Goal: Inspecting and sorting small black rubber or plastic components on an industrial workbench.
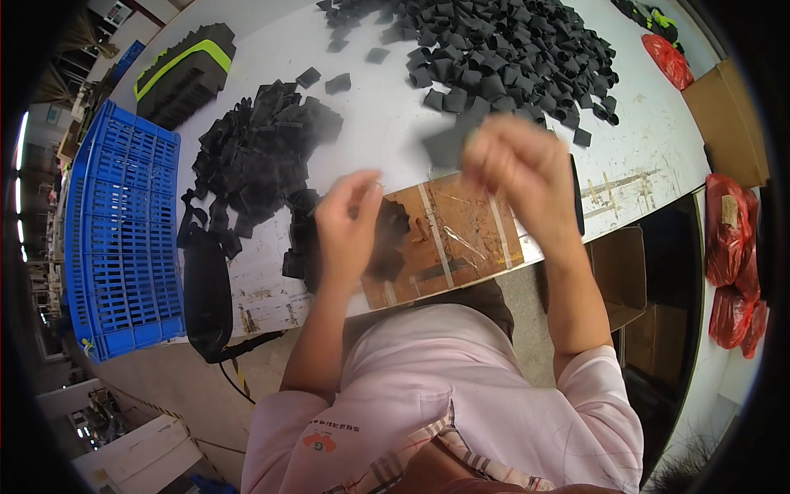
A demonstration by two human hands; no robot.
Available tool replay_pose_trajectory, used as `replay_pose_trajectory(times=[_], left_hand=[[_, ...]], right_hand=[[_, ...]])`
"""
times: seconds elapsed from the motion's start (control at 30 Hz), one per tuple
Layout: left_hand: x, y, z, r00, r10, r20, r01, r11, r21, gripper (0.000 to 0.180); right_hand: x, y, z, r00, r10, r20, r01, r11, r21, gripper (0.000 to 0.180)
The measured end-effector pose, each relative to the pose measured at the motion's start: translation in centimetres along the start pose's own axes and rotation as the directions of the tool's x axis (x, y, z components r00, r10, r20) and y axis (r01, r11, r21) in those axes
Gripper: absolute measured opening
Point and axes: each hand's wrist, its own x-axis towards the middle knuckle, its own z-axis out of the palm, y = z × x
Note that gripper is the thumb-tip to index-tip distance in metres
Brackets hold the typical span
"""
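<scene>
My right hand is raised over the table, its fingers closed on a black fabric piece blurred by motion. My left hand hovers over the near side of the table, fingers curved and a gap between thumb and forefinger; I see nothing in it. Beneath and around it lie black pieces, partly hidden by the hand. Between the hands and my body is a brown board with pale strips across it, at the table's near edge. Left of my left hand spreads a heap of flat black pieces.
A large pile of black folded pieces covers the far right. A blue plastic crate stands at the left, near a dark stack with a bright yellow-green band. Red plastic bags and a cardboard box are at the right.
</scene>
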Motion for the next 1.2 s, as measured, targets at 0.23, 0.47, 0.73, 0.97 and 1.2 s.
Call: replay_pose_trajectory(times=[0.23,0.47,0.73,0.97,1.2], left_hand=[[-0.5,-3.5,1.1,0.976,-0.094,0.195,-0.081,0.676,0.733,0.036],[-2.0,-4.7,3.0,0.957,-0.166,0.240,-0.140,0.461,0.876,0.022],[-2.3,-1.3,0.3,0.987,-0.138,-0.078,0.157,0.922,0.353,0.009],[-5.3,4.2,-0.4,0.952,-0.229,0.204,0.271,0.940,-0.209,0.007],[-5.9,4.4,1.5,0.950,-0.307,-0.051,0.268,0.891,-0.367,0.011]], right_hand=[[-6.1,5.7,1.5,0.928,0.373,-0.025,-0.370,0.926,0.068,0.025],[-8.4,6.2,3.6,0.890,0.451,0.066,-0.452,0.892,0.003,0.022],[-8.4,3.8,5.3,0.967,0.254,0.025,-0.249,0.959,-0.134,0.010],[-8.3,2.6,7.2,0.981,-0.067,-0.180,0.037,0.985,-0.169,0.018],[-7.7,3.5,7.3,0.960,-0.222,-0.171,0.125,0.885,-0.448,0.014]])
